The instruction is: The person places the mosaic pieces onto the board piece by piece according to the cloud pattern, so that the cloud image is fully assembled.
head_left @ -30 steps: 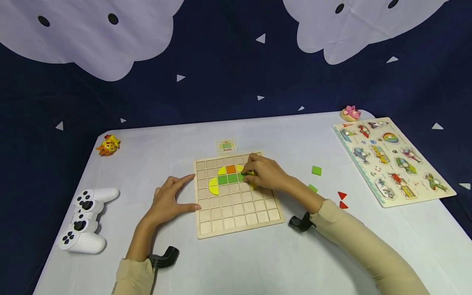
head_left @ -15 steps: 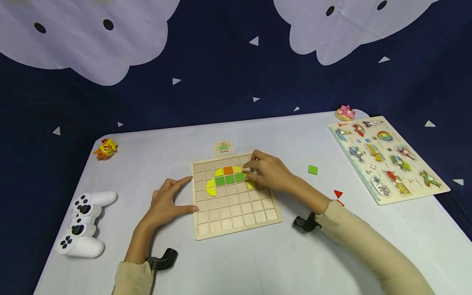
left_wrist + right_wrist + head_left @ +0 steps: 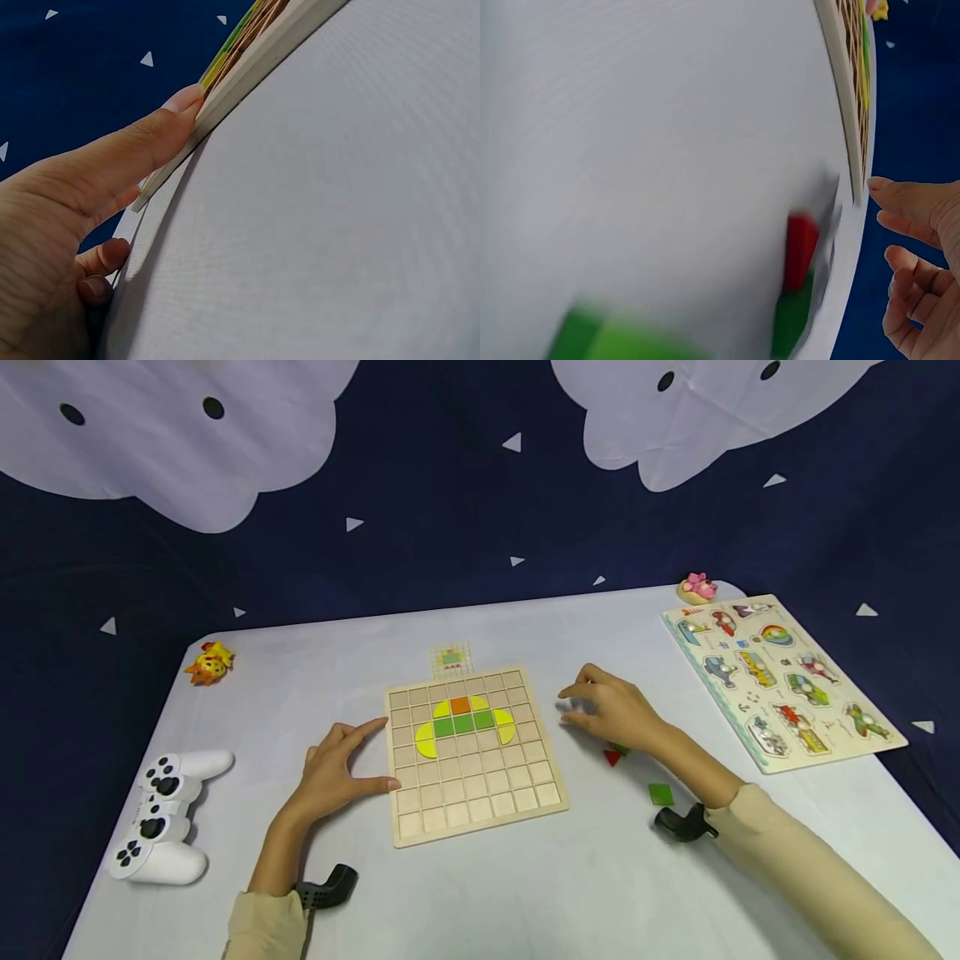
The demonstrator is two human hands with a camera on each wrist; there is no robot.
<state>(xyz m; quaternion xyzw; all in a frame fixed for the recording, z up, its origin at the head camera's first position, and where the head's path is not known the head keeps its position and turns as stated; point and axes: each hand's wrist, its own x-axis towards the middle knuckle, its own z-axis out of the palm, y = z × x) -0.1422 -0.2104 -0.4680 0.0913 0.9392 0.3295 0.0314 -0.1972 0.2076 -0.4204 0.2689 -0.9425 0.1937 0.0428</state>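
Note:
A wooden grid board [image 3: 472,793] lies mid-table with yellow, orange and green tiles [image 3: 463,723] set in its upper rows. My left hand [image 3: 337,768] rests flat on the table, its thumb and forefinger touching the board's left edge [image 3: 225,112]. My right hand [image 3: 611,710] hovers just right of the board, fingers loosely curved and holding nothing. Under it lie a red triangle [image 3: 612,757] and a green piece [image 3: 619,747]; another green square [image 3: 661,794] sits by my right wrist. The right wrist view shows the red piece [image 3: 801,251] and green pieces [image 3: 607,337], blurred.
A white game controller [image 3: 161,818] lies at the left front. A small pattern card [image 3: 451,659] sits behind the board. A vehicle peg puzzle [image 3: 780,685] occupies the right side, a pink toy [image 3: 697,587] behind it, and an orange-yellow toy [image 3: 208,662] at the far left.
My right hand left the board's tiles and moved right, off the board, over the loose pieces. The left hand stayed at the board's edge.

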